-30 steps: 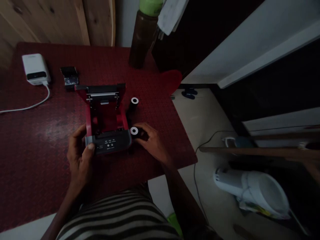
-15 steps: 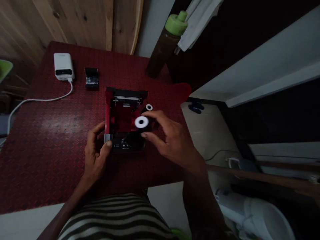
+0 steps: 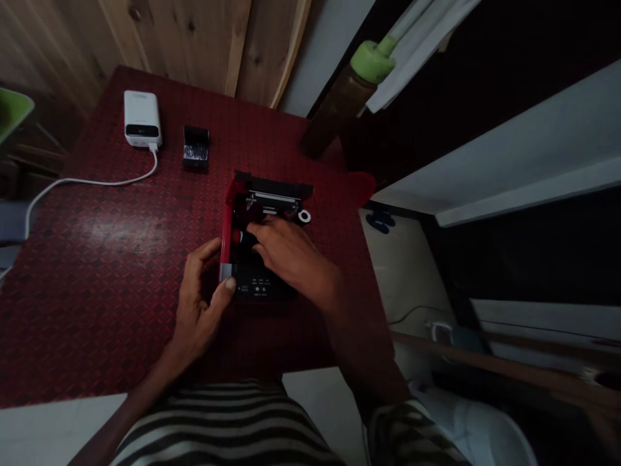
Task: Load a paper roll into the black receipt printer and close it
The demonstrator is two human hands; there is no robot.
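A red and black machine that looks like a small printer lies on the table with its lid raised at the far side. My left hand grips its near left corner, thumb on top and fingers along the red side wall. Inside the open compartment is my right hand, its thumb and fingers closed around a dark roll. My hand covers much of that roll. Just right of the machine stands another dark roll with a white ring-shaped end.
The red patterned table also bears a white power bank with a cable, a small black object at the back, and a brown bottle with a green cap at the far right. Slippers lie on the floor.
My right hand has moved left and down into the compartment with the roll, which was held above the machine's right side. My left hand keeps its hold. The camera view has shifted slightly.
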